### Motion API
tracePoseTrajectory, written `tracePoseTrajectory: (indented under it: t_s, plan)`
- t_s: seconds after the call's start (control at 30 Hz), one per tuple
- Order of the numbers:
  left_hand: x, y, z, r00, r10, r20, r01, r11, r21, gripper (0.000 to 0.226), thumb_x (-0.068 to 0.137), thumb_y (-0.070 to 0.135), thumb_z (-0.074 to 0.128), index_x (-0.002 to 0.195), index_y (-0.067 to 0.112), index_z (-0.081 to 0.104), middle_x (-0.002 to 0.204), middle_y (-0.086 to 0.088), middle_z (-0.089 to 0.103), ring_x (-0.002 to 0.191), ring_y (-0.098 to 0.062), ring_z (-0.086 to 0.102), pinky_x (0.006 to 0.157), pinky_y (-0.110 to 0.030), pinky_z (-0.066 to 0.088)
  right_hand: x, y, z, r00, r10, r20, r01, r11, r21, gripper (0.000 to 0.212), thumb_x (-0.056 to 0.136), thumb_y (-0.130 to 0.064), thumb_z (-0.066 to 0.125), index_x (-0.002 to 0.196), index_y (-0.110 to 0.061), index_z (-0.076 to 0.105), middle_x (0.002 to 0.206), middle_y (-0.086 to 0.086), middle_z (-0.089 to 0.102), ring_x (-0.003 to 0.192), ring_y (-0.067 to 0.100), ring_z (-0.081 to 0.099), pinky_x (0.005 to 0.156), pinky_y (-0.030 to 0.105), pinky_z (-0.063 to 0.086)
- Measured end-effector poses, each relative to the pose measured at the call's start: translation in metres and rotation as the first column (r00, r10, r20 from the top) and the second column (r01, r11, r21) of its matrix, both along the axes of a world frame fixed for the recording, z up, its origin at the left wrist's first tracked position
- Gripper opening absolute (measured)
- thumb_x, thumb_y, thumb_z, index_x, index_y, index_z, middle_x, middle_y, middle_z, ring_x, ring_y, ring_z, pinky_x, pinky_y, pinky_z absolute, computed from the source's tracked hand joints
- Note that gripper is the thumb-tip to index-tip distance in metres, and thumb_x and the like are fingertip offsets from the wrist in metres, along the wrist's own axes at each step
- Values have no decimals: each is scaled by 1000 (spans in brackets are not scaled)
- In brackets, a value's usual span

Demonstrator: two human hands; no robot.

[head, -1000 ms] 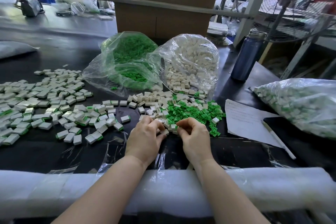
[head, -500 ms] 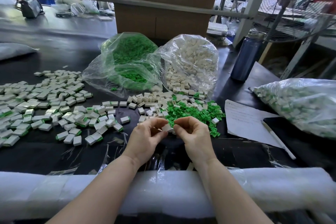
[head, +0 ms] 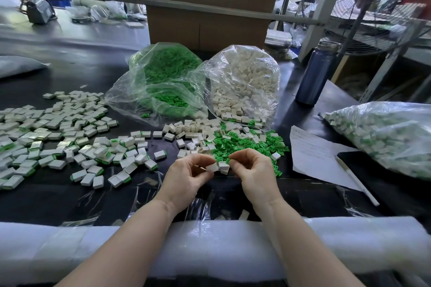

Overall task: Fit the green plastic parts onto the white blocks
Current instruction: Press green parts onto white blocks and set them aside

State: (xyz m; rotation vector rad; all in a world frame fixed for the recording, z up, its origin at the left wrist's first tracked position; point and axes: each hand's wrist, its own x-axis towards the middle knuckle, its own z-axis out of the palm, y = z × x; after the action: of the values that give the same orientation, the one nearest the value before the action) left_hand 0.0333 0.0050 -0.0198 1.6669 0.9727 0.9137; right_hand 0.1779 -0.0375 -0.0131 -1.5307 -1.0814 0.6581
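Left hand [head: 186, 177] pinches a white block [head: 212, 167] between thumb and fingertips, lifted just above the table [head: 58, 196]. Right hand [head: 254, 170] has fingers curled, tips together next to the block; looks like it pinches a green part [head: 227, 160], but the piece is mostly hidden, can't confirm. Both hands sit at the near edge of the loose pile of green parts [head: 245, 144] mixed with bare white blocks [head: 193, 129].

Step in hand, my read: seating a green part into the block's open end. To do it well: keep the block steady with its opening facing the right hand, line the part up square, press straight in till flush. Tilted entry would likely jam.

Around: finished blocks [head: 70, 137] with green edges spread wide on the left. Bag of green parts [head: 168, 81] and bag of white blocks [head: 245, 86] lie open behind the pile. Another full bag [head: 384, 137] on the right, paper sheet [head: 312, 154] and pen [head: 354, 179] beside it, dark bottle [head: 314, 77] further back. White foam pad [head: 70, 247] runs along the near table edge under the forearms.

In the way: nothing blocks the hands. Loose pieces crowd close, so a dropped part could get lost in the pile.
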Motion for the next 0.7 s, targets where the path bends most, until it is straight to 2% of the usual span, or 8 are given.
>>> tracePoseTrajectory:
  t_s: [0.17, 0.27, 0.37, 0.47, 0.6, 0.7]
  plan:
    - [2, 0, 2, 1000, 6, -26, -6, 1000, -14, 20, 80, 2, 67, 88, 20, 66, 92, 2, 68, 83, -17, 65, 74, -17, 53, 9, 4, 5, 999, 24, 41, -23, 999, -32, 16, 83, 0, 65, 76, -14, 64, 73, 2, 63, 70, 12, 58, 70, 25, 51]
    - [3, 3, 4, 999, 11, -32, -11, 1000, -24, 18, 80, 1, 68, 86, 18, 66, 84, 6, 66, 74, -12, 61, 70, -18, 52, 11, 3, 2, 1000, 19, 5, -19, 1000, -7, 19, 83, 1, 64, 75, -16, 64, 73, -1, 64, 68, 7, 57, 66, 17, 48]
    - [7, 5, 5, 1000, 9, -11, -9, 999, -40, 20, 79, 0, 68, 83, 19, 64, 78, 4, 63, 70, -9, 57, 64, -12, 47, 10, -1, -2, 1000, 12, -6, -12, 1000, 26, 15, 83, 0, 65, 78, -14, 65, 73, -2, 65, 65, 0, 57, 66, 13, 47]
    - [12, 7, 7, 1000, 6, 13, -5, 999, -50, 19, 80, 1, 68, 81, 18, 62, 78, 0, 63, 71, -10, 58, 64, -9, 46, 10, -2, -4, 1000, 25, -3, -25, 998, 65, 16, 83, 0, 65, 78, -15, 65, 72, -4, 64, 65, -3, 57, 67, 14, 47]
    - [19, 8, 11, 1000, -3, 31, 5, 998, -60, 20, 80, 0, 66, 81, 19, 62, 76, 0, 62, 67, -6, 58, 62, -10, 48, 8, -4, -4, 999, 30, 21, -32, 996, 81, 17, 84, -2, 64, 78, -17, 64, 74, -4, 65, 69, 3, 59, 71, 23, 52]
    - [22, 6, 11, 998, -26, 61, 31, 996, -80, 21, 80, -2, 66, 81, 19, 61, 74, 1, 61, 63, -1, 58, 60, -9, 46, 7, -4, -5, 999, 28, 35, -31, 995, 94, 18, 84, -1, 64, 78, -18, 64, 73, -5, 65, 68, 3, 59, 68, 19, 49]
